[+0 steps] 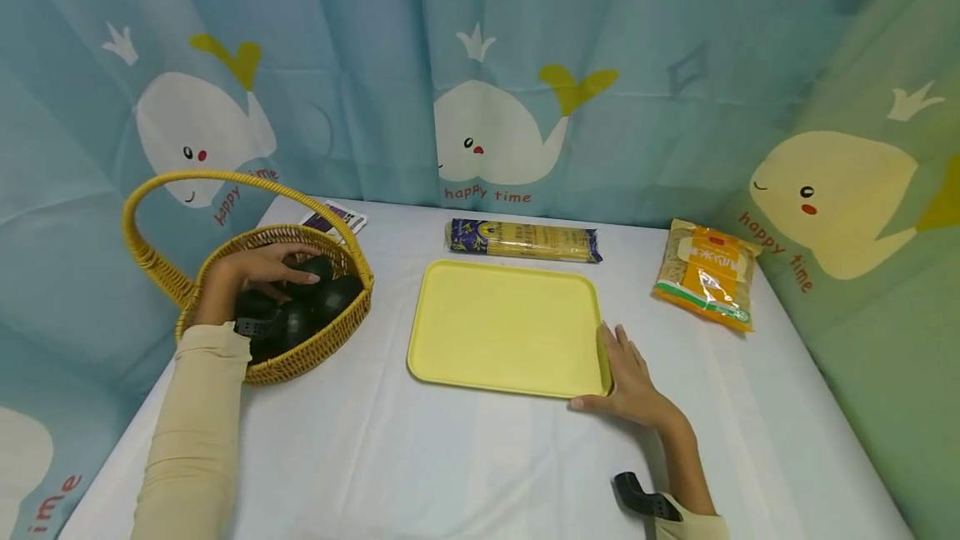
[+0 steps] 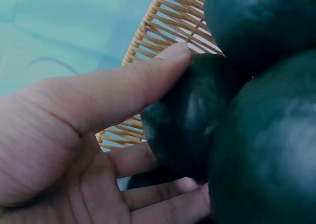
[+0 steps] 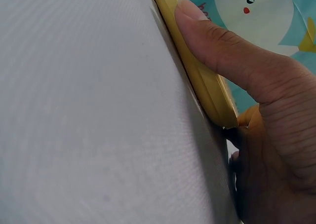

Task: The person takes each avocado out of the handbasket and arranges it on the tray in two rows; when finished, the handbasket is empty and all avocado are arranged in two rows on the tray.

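Observation:
At the left stands a yellow wicker basket [image 1: 311,359] with several dark green, glossy avocados inside. My left hand [image 1: 258,265] reaches into it, and in the left wrist view its thumb and fingers hold a dark green avocado [image 2: 192,110] from both sides. Other avocados [image 2: 266,155] lie against that one. A yellow rectangular tray [image 1: 510,327] lies flat on the table. My right hand [image 1: 630,382] touches its near right corner, fingers extended along the right side. In the right wrist view the thumb [image 3: 212,44] rests along the tray's rim [image 3: 195,71].
Behind the tray lies a pack of noodles [image 1: 525,240]. An orange and clear bag of grain [image 1: 708,273] lies at the far right. A purple and white packet [image 1: 345,217] is partly hidden behind the basket. Printed curtains [image 1: 495,23] surround the white table [image 1: 450,465].

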The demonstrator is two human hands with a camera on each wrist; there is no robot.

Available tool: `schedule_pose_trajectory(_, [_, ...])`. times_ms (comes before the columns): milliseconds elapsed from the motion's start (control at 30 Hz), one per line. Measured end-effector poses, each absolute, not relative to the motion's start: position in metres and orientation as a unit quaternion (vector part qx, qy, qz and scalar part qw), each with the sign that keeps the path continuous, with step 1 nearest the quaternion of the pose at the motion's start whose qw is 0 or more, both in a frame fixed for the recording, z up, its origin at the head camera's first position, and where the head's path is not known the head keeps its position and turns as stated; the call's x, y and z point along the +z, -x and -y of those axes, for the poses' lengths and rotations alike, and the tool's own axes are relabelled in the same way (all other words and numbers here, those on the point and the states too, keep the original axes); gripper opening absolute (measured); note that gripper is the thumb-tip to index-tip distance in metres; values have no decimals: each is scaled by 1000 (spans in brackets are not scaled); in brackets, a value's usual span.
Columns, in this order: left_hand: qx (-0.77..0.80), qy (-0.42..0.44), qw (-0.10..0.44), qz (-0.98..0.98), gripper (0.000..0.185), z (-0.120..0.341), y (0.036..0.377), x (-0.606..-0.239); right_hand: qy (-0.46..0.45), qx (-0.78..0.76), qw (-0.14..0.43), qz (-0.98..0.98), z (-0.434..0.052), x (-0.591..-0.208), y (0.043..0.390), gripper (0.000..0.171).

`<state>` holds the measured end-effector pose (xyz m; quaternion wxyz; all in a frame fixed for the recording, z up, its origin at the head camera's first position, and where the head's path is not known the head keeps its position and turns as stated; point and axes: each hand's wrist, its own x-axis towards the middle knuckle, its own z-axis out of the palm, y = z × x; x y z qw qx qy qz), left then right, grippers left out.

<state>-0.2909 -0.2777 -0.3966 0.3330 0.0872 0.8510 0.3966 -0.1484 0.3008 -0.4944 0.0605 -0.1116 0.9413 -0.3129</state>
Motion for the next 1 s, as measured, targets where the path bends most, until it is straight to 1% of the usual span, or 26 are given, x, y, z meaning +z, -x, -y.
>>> schedule_pose_trajectory(267, [395,-74,325,-856,78,276,292,-397,111,-313,61,-941,-302,-496,148,131])
schedule_pose_trajectory(500, [394,-58,322,-859,72,275,291,-395,112,-315,60,-940,-302,-496,148,131])
schedule_pose_trajectory(667, [397,-69,321,-857,69,277,290,-395,120,-316,55,-940,-301,-494,147,130])
schedule_pose_trajectory(867, [390,-97,324,-856,71,275,287,-394,117,-313,58,-941,-303,-493,147,130])
schedule_pose_trajectory(1000, [389,-104,314,-860,73,275,285,-390,119,-316,53,-940,-301,-494,147,130])
